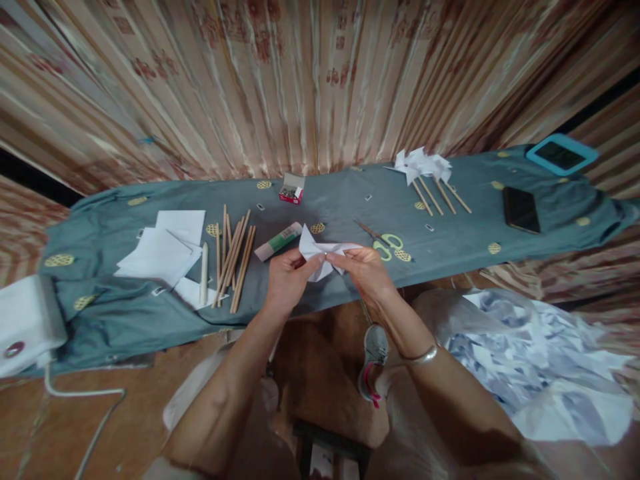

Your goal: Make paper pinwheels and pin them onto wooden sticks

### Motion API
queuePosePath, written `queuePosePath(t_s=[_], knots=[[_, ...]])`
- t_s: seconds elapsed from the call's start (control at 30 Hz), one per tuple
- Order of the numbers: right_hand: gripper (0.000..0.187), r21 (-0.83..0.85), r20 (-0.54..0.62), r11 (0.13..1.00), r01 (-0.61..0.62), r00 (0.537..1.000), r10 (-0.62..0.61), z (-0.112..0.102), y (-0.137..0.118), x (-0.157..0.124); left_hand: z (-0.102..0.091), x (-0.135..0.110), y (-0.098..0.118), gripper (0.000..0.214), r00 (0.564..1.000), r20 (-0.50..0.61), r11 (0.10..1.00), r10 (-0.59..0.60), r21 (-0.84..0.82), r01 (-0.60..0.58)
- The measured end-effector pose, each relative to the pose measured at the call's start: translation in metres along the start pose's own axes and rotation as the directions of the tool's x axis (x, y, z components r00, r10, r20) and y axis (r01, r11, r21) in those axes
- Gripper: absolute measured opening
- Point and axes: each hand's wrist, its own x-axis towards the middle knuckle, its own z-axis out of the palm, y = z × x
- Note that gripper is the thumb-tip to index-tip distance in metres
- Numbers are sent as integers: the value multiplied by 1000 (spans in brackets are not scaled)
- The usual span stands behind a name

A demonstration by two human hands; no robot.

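A white paper pinwheel point(311, 247) is held over the front edge of the cloth-covered table, with a small pin head at its centre. My left hand point(289, 277) pinches its left side between thumb and fingers. From the right, my right hand point(366, 268) grips the opposite side, its thumb close to the pin. A glue stick point(279, 241) lies just behind my left hand. Scissors point(380, 239) with pale green handles rest behind my right hand. Farther back stands an open red box of pins point(291, 189).
White paper sheets point(159, 257), a white pen-like stick point(204, 275) and several wooden sticks point(233, 261) lie left. Several finished pinwheels point(423, 165), a dark phone point(521, 209) and a blue-framed tablet point(562, 155) lie right. A paper-filled bag point(545, 360) sits below.
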Motion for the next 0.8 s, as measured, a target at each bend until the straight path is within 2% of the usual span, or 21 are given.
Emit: queuePosePath(t_s=[0.23,0.63,0.8], knots=[[30,30,37,1000,-6,999,5,2,-3,-1,2,0,5,24,999,-20,999,38,11,-38],[31,30,-30,1000,-2,1000,2,0,-1,-1,3,-2,5,25,996,-16,994,85,66,-84],[27,41,-13,999,-2,1000,3,0,-1,-1,4,-2,6,22,996,-16,996,82,43,-81]])
